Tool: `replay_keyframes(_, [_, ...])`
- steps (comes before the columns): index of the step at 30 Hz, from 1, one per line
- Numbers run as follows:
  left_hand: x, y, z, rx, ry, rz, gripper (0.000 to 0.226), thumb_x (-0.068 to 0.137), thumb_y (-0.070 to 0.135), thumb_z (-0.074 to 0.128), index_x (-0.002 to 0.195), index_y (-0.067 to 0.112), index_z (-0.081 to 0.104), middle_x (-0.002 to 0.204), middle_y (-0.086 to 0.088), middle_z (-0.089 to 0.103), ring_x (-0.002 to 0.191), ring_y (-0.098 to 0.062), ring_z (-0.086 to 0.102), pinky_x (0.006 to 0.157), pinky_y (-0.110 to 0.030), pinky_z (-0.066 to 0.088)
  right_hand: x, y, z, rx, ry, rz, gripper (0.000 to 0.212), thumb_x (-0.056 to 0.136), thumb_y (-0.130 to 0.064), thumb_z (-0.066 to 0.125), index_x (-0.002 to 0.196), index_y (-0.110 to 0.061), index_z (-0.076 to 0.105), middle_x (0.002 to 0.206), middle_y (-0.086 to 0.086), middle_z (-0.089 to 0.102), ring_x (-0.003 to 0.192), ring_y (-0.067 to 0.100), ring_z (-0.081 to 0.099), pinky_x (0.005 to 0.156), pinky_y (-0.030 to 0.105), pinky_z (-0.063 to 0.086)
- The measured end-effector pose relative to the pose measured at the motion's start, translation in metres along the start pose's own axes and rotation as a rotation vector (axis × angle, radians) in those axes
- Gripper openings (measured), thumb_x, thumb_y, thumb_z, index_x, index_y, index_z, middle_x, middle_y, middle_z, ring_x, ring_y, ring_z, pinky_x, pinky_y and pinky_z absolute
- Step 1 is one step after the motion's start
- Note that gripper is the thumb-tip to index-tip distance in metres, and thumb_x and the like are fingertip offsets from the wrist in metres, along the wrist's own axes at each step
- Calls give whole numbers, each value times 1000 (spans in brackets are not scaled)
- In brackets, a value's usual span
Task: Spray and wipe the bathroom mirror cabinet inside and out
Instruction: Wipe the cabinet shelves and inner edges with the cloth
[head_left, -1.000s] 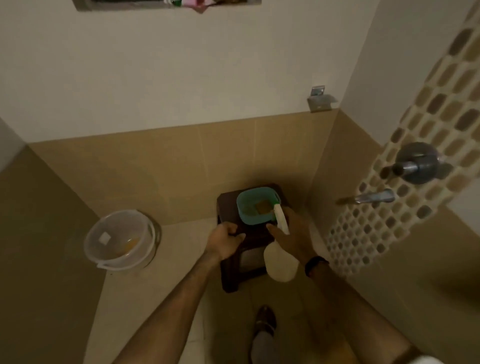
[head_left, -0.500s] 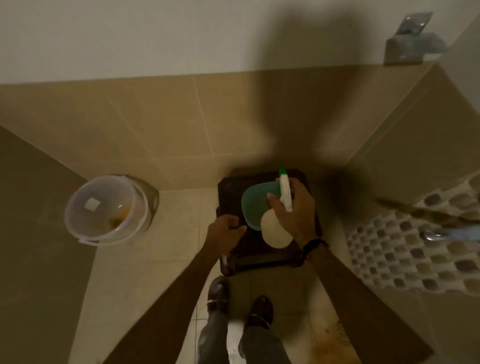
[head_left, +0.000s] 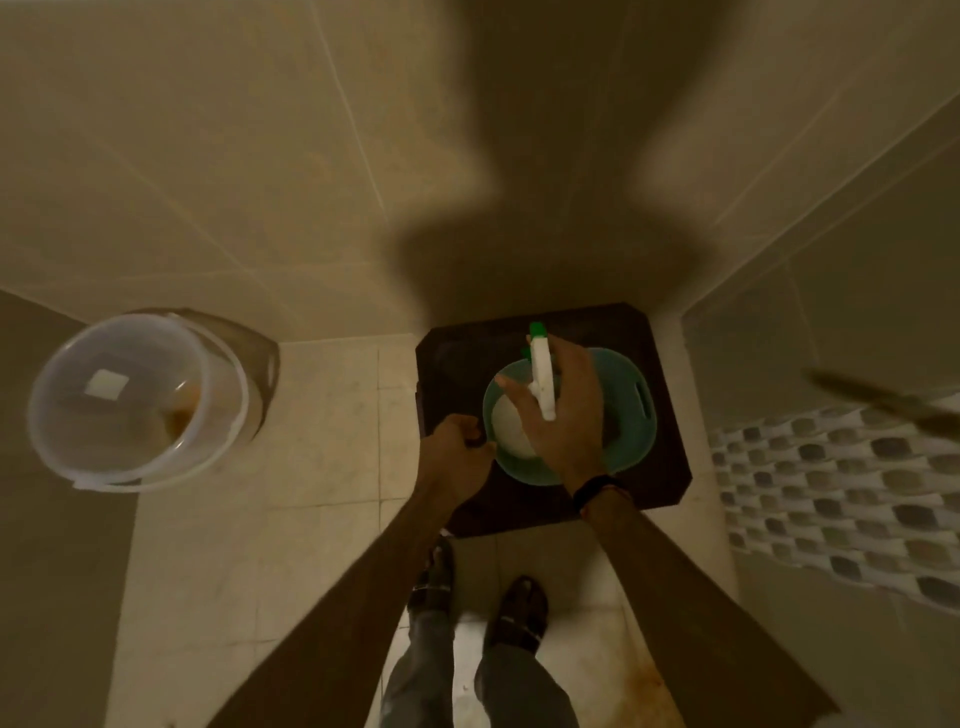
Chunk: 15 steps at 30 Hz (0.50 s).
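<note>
A white spray bottle (head_left: 540, 384) with a green nozzle is over a teal basin (head_left: 631, 415) that stands on a dark brown stool (head_left: 665, 457). My right hand (head_left: 563, 415) grips the bottle around its neck, its round white body showing below my fingers inside the basin. My left hand (head_left: 457, 441) is curled around the stool's left edge. The mirror cabinet is out of view.
A translucent plastic bucket (head_left: 57, 410) stands on the tiled floor at the left, against the wall. A mosaic tile strip (head_left: 831, 499) and a blurred metal tap (head_left: 883, 400) are on the right wall. My two feet (head_left: 478, 603) stand just before the stool.
The camera has tilted further down and closer to the stool. My right hand has brought the spray bottle lower over the basin. My left hand stays on the stool's edge.
</note>
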<state>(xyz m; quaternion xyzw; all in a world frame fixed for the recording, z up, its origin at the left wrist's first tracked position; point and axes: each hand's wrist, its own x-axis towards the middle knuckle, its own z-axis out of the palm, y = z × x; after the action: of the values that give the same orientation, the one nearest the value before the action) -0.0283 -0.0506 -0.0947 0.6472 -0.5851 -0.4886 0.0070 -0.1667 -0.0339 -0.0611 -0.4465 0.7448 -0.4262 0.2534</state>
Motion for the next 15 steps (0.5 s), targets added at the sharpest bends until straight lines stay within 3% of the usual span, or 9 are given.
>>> replay_keyframes(4, [4, -4, 6, -24, -2, 1, 33, 91, 25, 65, 122, 16, 57, 117, 3, 65, 98, -8, 56, 69, -10, 36, -14, 15, 10, -30, -55, 29, 62, 74, -33, 83, 122, -3, 55, 114, 12, 58, 103, 20, 54, 91, 21, 43])
replay_keyframes(7, [5, -2, 9, -24, 4, 29, 28, 92, 21, 62, 119, 16, 61, 117, 2, 67, 95, -4, 54, 69, -8, 35, -19, 20, 10, -8, -87, 28, 59, 77, -33, 80, 122, -4, 54, 115, 10, 56, 104, 17, 52, 91, 9, 38])
replay_keyframes(9, [4, -1, 9, -33, 6, 25, 29, 92, 18, 62, 120, 15, 60, 117, 1, 67, 93, -5, 54, 64, -5, 35, -21, 22, 8, 18, -117, 44, 60, 79, -36, 77, 124, -5, 52, 117, 9, 54, 106, 17, 52, 94, 17, 43])
replay_keyframes(10, [3, 0, 9, -41, 8, 23, 30, 91, 17, 62, 121, 14, 59, 117, 0, 67, 92, -6, 54, 62, -6, 35, -22, 24, 6, 28, -144, 53, 65, 79, -40, 75, 127, -5, 50, 121, 9, 53, 109, 18, 52, 96, 20, 43])
replay_keyframes(13, [2, 2, 9, -61, 11, 18, 31, 90, 16, 63, 121, 13, 58, 114, 1, 65, 91, -8, 54, 62, -9, 36, -25, 27, -2, 75, -234, 74, 87, 73, -56, 70, 140, -9, 41, 135, 5, 47, 123, 12, 46, 101, 7, 35])
replay_keyframes(15, [2, 4, 8, -52, 6, 15, 32, 90, 17, 64, 121, 12, 57, 111, 4, 63, 91, -8, 54, 61, -8, 36, -25, 32, -9, 72, -285, 85, 93, 71, -59, 73, 144, -13, 37, 138, 2, 44, 125, 11, 45, 104, 12, 36])
